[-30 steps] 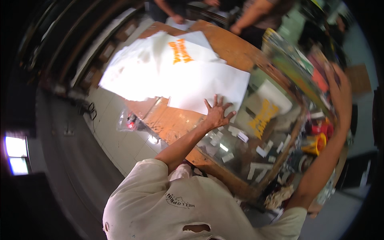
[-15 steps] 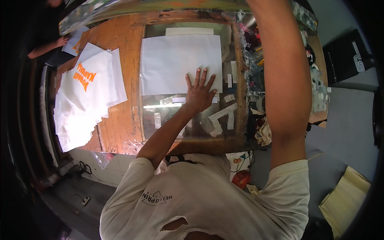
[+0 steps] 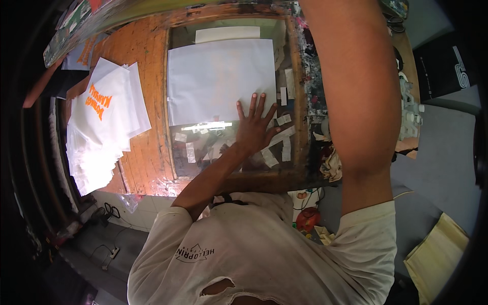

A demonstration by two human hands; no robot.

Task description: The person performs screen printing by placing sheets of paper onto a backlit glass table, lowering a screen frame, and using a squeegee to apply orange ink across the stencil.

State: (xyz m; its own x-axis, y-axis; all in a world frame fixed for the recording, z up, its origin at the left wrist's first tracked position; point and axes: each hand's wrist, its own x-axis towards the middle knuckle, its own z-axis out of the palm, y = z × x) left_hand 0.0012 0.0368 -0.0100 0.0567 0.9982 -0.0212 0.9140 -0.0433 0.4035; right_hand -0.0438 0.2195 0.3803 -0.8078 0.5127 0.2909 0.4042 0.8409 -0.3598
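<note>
A blank, slightly see-through white sheet lies flat on a glass panel set in the wooden table. My left hand is open, fingers spread, with its fingertips over the sheet's near right corner and the palm over the glass. My right forearm stretches away past the table's right side and leaves the picture at the top, so the right hand is hidden. Along the far edge runs a paint-smeared, greenish frame, tilted and only partly seen.
A fanned stack of white sheets with orange lettering covers the table's left part. Tape scraps stick to the glass. Behind the stack, another person's arm shows. Paint-stained clutter and bottles line the right edge.
My view has shifted a little. My left hand has slid slightly nearer, still spread at the sheet's corner. The frame at the far edge sits lower on the left, covering more of the other person.
</note>
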